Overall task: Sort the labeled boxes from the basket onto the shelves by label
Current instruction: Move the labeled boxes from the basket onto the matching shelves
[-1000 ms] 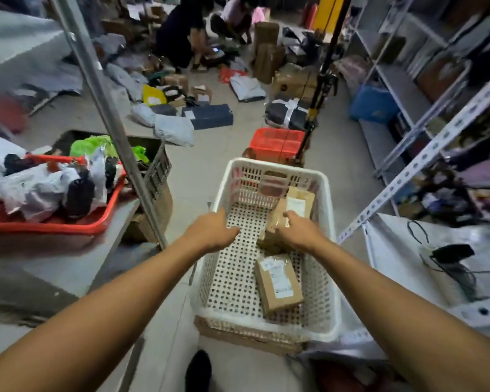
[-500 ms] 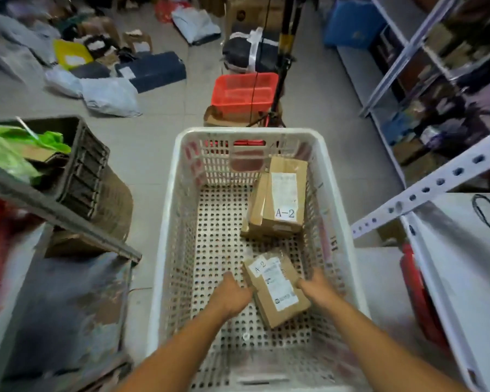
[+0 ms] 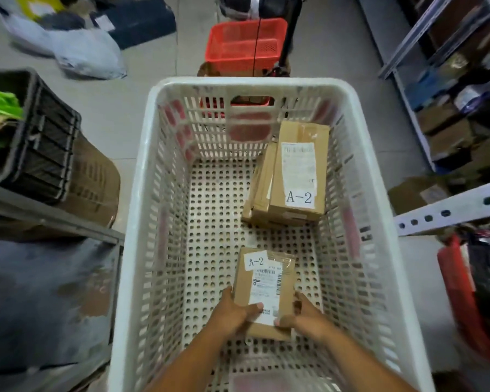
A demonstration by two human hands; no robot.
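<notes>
A white perforated plastic basket (image 3: 142,222) fills the middle of the view. Inside it, near me, lies a small cardboard box (image 3: 263,290) with a white "A-2" sticker and a shipping label. My left hand (image 3: 232,312) grips its left side and my right hand (image 3: 303,314) grips its right side, thumbs on top. At the far right of the basket a larger box labelled "A-2" (image 3: 300,171) rests on another cardboard box (image 3: 259,188) that is mostly hidden beneath it.
A red basket (image 3: 244,43) stands on the floor beyond the white one. A black crate (image 3: 40,137) with green bags sits at left on a grey shelf (image 3: 46,292). Metal shelving with boxes (image 3: 447,131) runs along the right. Parcels and bags litter the far floor.
The view has dropped and moved closer to the basket. Both hands went from beside the small box to gripping it on either side, and the box has been turned straighter.
</notes>
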